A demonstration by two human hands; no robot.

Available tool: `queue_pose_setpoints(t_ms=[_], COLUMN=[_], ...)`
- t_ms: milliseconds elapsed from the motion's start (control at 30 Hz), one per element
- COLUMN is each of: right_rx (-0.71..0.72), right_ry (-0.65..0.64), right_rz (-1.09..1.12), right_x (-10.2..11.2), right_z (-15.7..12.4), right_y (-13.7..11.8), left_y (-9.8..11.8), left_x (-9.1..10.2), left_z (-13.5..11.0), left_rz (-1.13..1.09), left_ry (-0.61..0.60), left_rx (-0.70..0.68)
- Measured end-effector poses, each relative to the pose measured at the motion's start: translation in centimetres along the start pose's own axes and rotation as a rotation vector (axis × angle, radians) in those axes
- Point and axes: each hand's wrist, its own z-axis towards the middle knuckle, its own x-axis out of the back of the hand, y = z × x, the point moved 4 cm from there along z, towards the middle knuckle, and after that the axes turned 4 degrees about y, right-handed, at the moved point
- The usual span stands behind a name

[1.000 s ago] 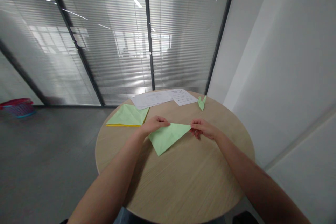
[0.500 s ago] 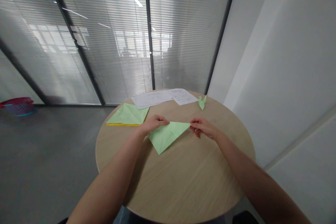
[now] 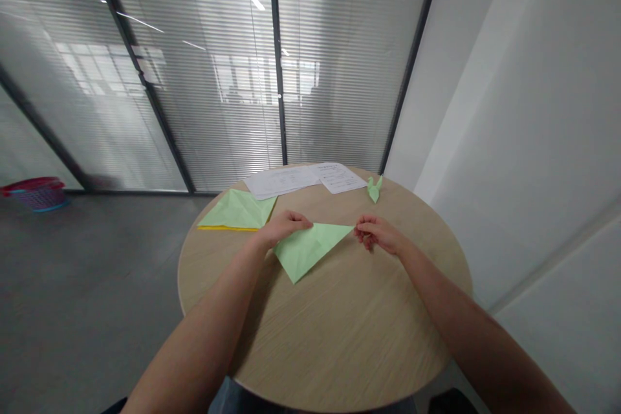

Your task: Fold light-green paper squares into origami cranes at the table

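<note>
A pale green sheet of origami paper (image 3: 306, 250), folded to a triangle, is held between my hands over the round table. My left hand (image 3: 287, 226) is closed on its upper left edge, thumb on top. At the sheet's right corner, the fingertips of my right hand (image 3: 377, 233) pinch the point. One corner of the triangle points down toward me. Beyond my left hand lies more green paper (image 3: 237, 208) with a yellow layer showing along its near edge. A small green folded paper bird (image 3: 374, 189) sits at the far right of the table.
White printed sheets (image 3: 286, 181) lie along the far edge of the round wooden table (image 3: 339, 336). A glass partition with blinds (image 3: 233, 123) stands behind it, and a white wall (image 3: 528, 110) is at the right. A red and blue basket (image 3: 39, 195) rests on the floor at left.
My right hand has shifted very slightly to the right, still pinching the paper's corner. My left hand keeps its hold, and the view has moved a little.
</note>
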Motion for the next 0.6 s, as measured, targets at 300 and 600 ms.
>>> queue_pose_setpoints(t_ms=[300,600], right_rx=[-0.034,-0.006], right_ry=[-0.090,-0.099], right_rz=[-0.070,-0.066], right_x=[-1.4,-0.6], right_z=[-0.4,-0.4], right_y=[0.0,0.0], left_y=[-0.2,0.0], left_x=[-0.5,-0.3], left_z=[-0.1,-0.1], left_rz=[0.031,0.002], left_ry=[0.006,0.020], left_rx=[0.006,0.007])
